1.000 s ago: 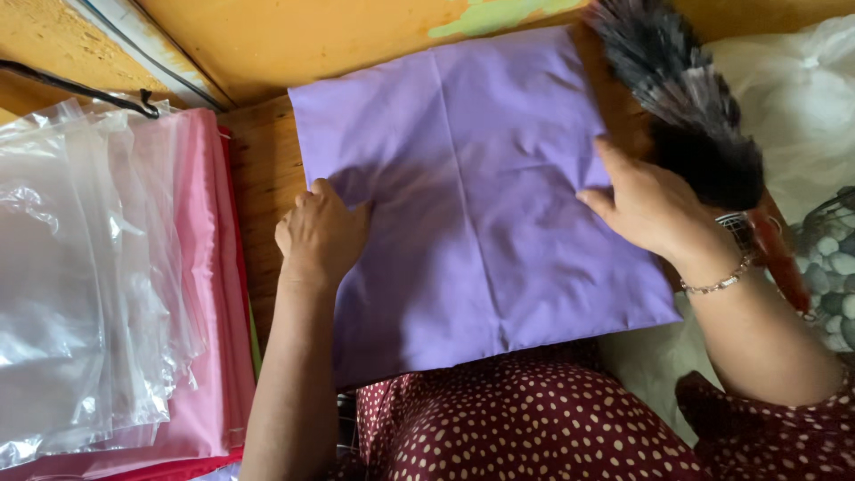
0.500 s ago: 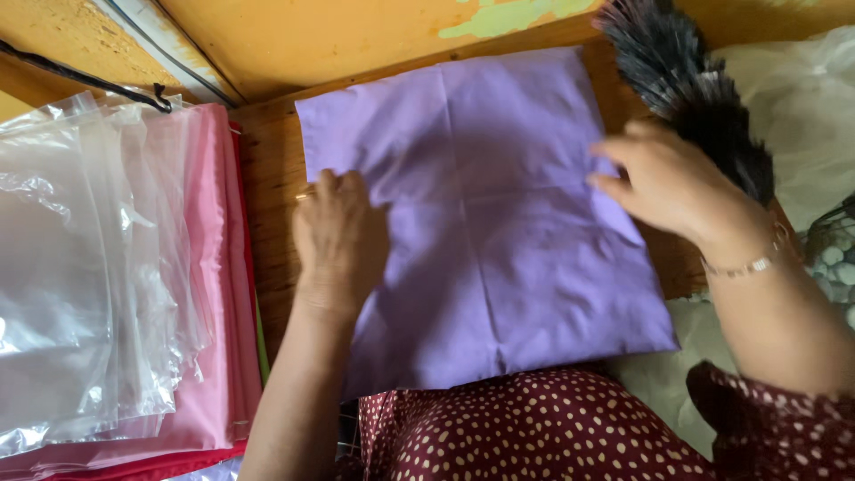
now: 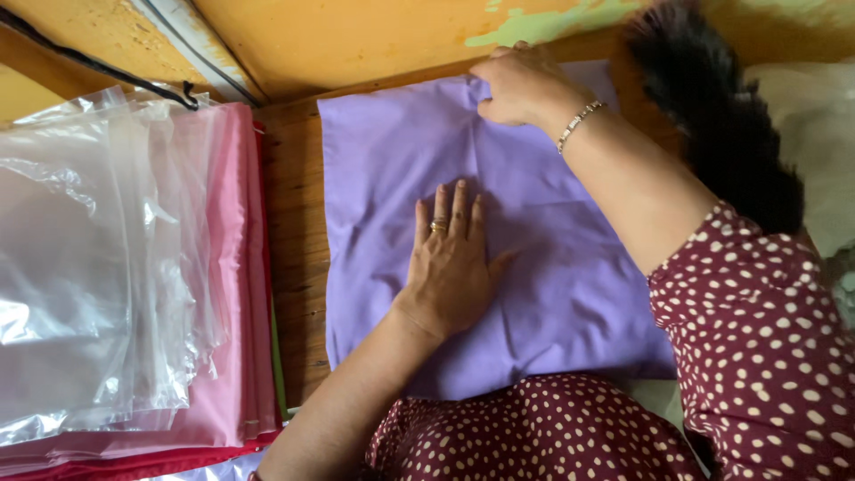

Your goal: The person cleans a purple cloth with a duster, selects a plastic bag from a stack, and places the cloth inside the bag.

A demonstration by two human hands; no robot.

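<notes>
A folded lilac cloth (image 3: 374,169) lies flat on a wooden board (image 3: 298,232) in front of me. My left hand (image 3: 450,263) presses palm-down on the middle of the cloth, fingers together, a ring on one finger. My right hand (image 3: 521,85) reaches across to the cloth's far edge and pinches the fabric there; a bracelet sits on its wrist. My dotted maroon sleeve (image 3: 757,338) covers part of the cloth's right side.
A stack of clear plastic bags (image 3: 80,258) on pink and red cloths (image 3: 236,267) lies at the left. A black feather duster (image 3: 721,125) rests at the right beside white fabric (image 3: 815,125). An orange wall (image 3: 356,36) stands behind.
My left hand slid from the cloth's left edge to its middle. My right hand left the right edge and reached up to the far edge, taking hold of the fabric.
</notes>
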